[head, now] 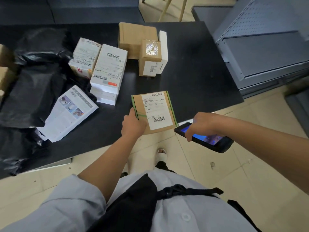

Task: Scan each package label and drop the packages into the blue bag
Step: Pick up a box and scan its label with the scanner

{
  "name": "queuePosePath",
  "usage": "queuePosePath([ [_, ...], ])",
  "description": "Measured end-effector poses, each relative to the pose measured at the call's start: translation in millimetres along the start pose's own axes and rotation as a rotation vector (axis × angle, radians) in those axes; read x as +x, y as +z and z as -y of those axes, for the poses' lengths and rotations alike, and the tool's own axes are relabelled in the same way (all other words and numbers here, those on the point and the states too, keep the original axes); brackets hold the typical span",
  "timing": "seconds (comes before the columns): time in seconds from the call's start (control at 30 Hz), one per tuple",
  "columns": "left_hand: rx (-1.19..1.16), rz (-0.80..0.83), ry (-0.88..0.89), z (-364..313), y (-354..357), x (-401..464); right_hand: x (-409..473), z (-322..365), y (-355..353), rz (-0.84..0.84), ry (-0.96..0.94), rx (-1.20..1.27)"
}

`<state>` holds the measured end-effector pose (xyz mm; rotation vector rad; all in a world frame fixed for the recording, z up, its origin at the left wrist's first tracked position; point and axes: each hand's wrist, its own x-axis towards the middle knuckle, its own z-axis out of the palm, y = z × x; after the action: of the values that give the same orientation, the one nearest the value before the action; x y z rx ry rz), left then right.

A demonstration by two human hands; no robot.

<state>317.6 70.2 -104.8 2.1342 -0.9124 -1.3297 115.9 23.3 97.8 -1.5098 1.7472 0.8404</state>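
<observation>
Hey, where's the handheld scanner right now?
In the head view, the handheld scanner is in the right hand, off the black table's near edge, just right of the green-taped cardboard package gripped by the left hand.

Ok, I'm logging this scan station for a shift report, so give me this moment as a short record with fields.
left hand: grips the green-taped cardboard package, label up
right hand: holds the handheld scanner, screen lit, beside that package
black table: other boxes and black plastic bags on it
blue bag: not in view
</observation>
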Motion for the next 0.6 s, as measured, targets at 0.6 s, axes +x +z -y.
queuePosePath([
  [0.6,-0.023,0.073,-0.01,-34.9,-20.1,-31.5,27.3,-25.1,16.7,0.041,-0.104,0.749],
])
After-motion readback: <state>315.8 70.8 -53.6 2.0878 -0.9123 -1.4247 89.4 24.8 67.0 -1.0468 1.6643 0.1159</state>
